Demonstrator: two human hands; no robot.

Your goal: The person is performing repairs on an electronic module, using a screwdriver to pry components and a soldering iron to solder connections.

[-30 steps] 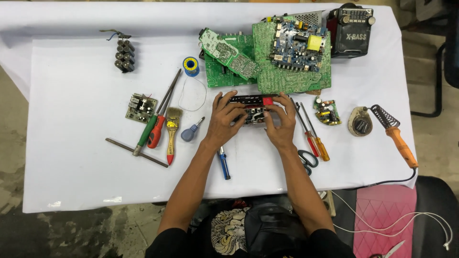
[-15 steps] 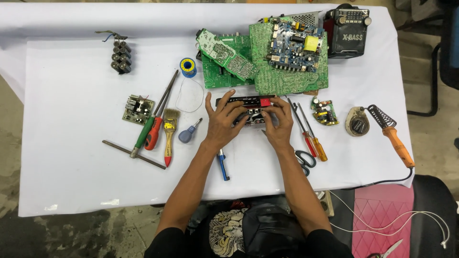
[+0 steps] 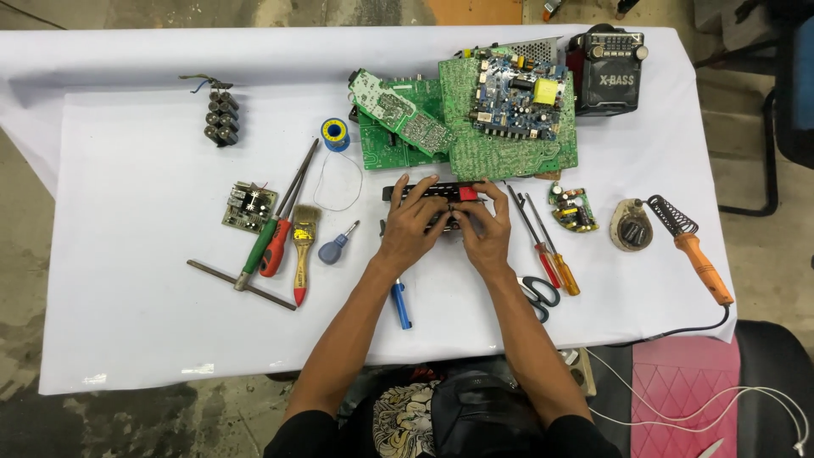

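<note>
A black remote control with a red button lies across the middle of the white table. My left hand grips its left half, fingers spread over the keys. Pressed against its right half is my right hand, fingers curled under the remote's edge. Part of the remote is hidden beneath both hands. A blue-handled screwdriver lies under my left forearm.
Green circuit boards and a black radio sit behind the remote. Screwdrivers, a brush and a small board lie left. Right are red and orange screwdrivers, scissors, a soldering iron and a solder spool.
Both hands stay on the remote; the fingers have shifted slightly along it. Nothing else on the table has moved.
</note>
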